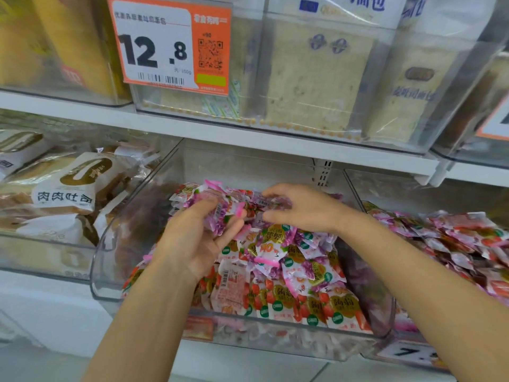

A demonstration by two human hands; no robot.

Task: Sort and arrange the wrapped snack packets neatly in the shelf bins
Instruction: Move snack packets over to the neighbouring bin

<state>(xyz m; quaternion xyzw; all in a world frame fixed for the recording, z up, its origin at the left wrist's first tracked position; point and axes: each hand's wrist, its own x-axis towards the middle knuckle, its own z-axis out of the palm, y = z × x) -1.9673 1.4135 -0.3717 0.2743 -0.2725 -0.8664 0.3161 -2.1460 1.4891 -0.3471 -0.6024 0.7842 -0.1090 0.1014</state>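
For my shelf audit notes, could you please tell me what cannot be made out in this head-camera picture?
1. Head view: how many purple packets lie in the grip of the left hand; its fingers cover them.
2. Head view: the lower price label, partly behind the right forearm.
3. Head view: small print on the orange price tag, blurred.
4. Head view: the upper-right tag, cut off by the frame edge.
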